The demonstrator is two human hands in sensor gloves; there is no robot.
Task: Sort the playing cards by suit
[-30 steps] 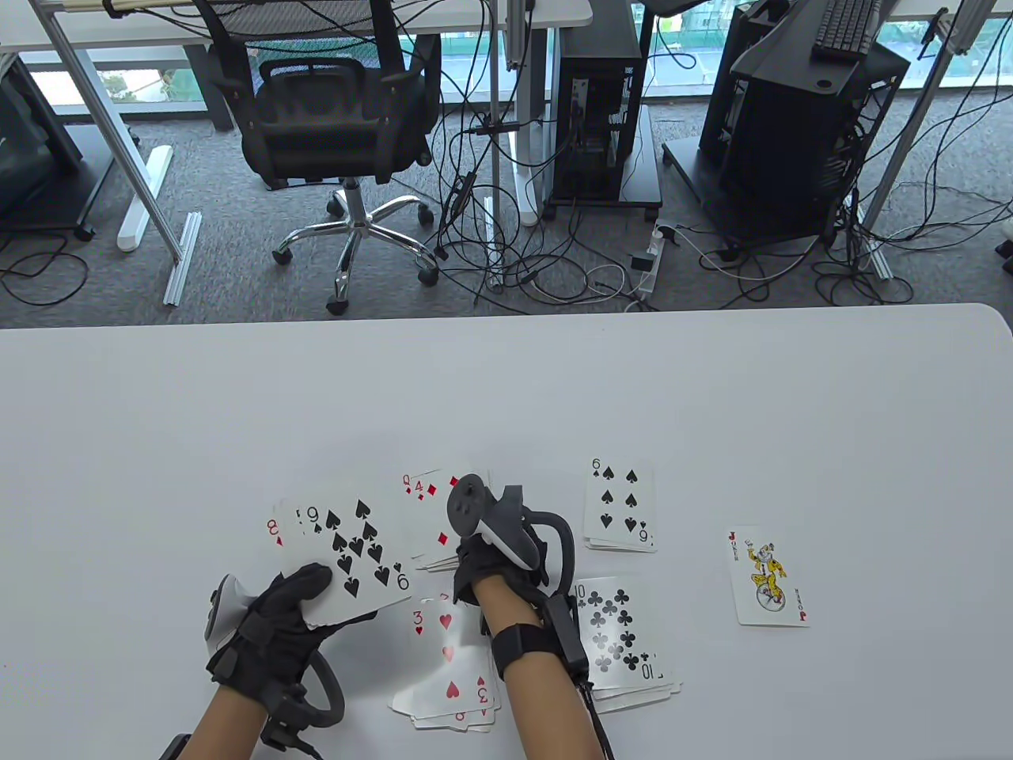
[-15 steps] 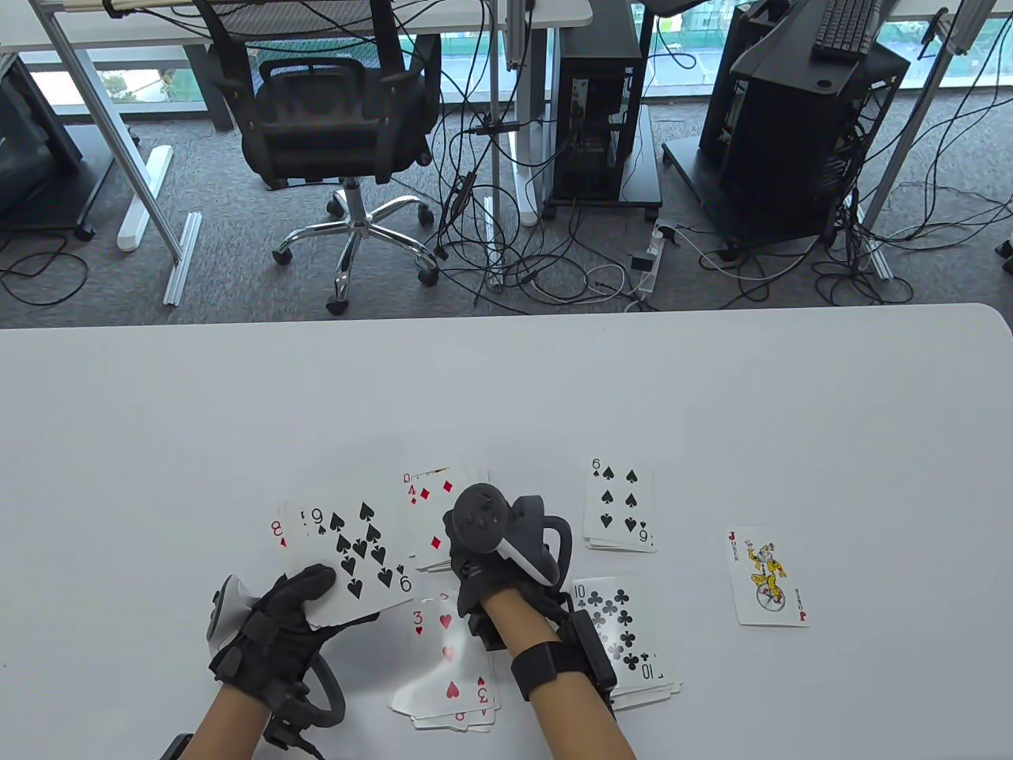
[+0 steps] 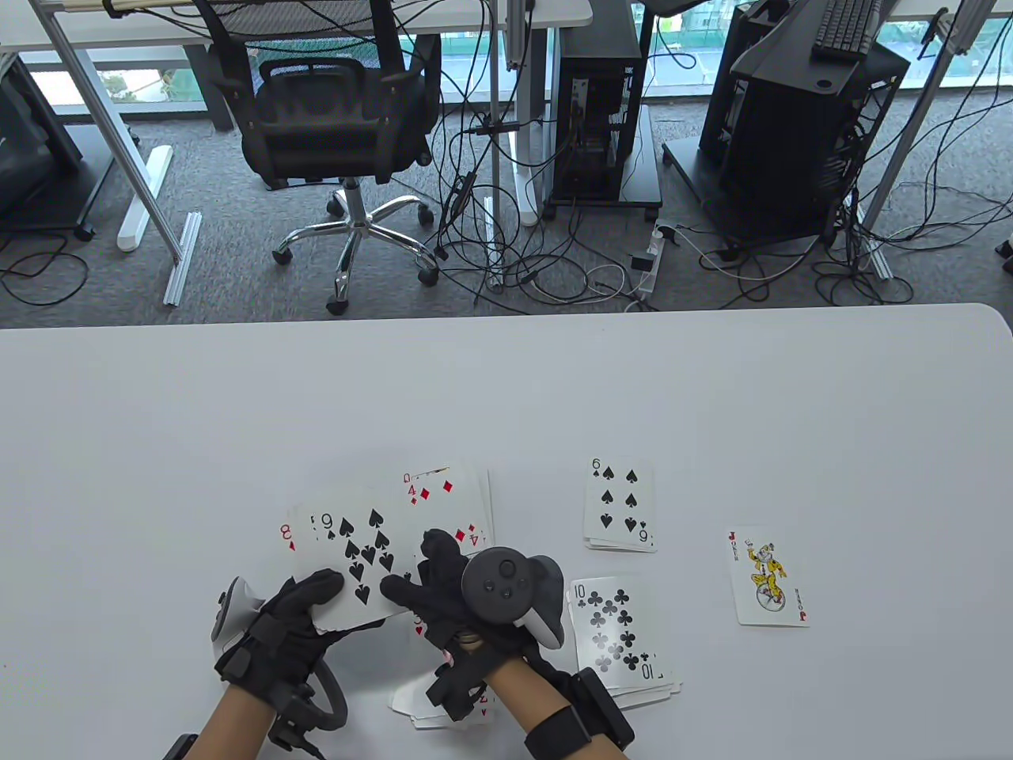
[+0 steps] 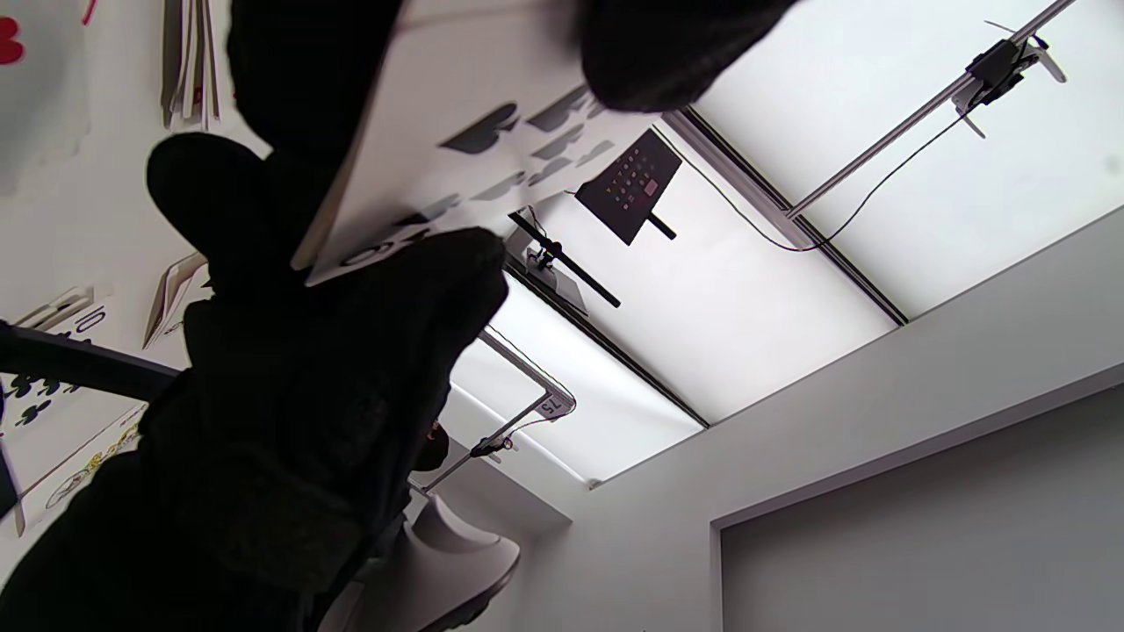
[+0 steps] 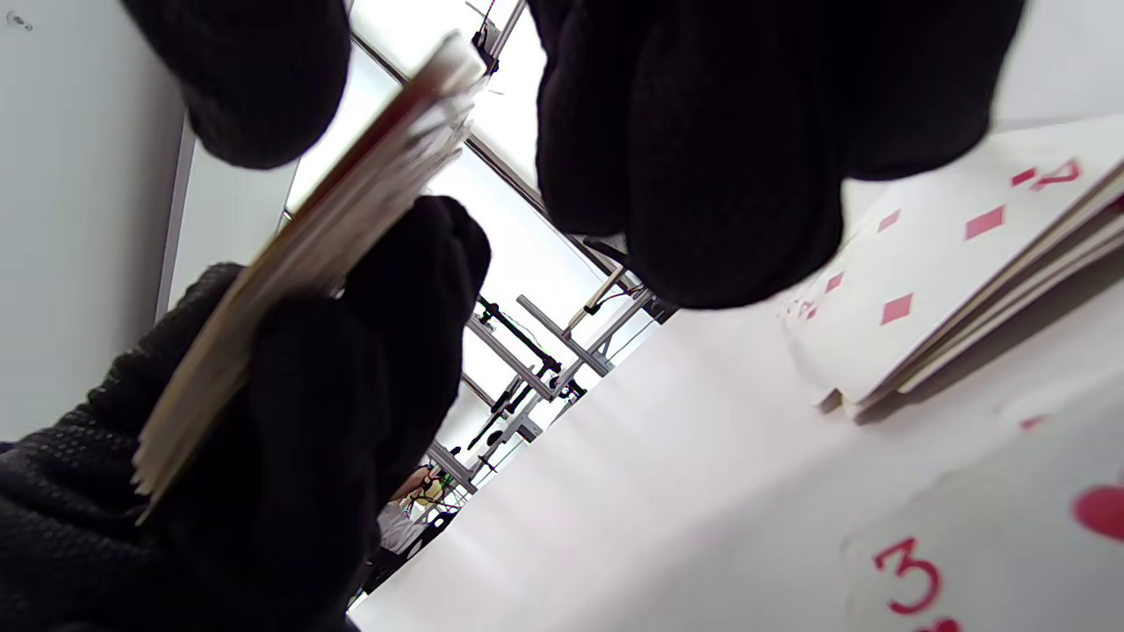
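With the left hand clamping the fanned deck, the right hand should pinch only the nine of spades, then carry it toward the spade pile at two o'clock.

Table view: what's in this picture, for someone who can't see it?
Left hand holds a fan of cards, nine of spades on top; right hand reaches its corner. On the white table lie diamond, spade, club piles and a joker.
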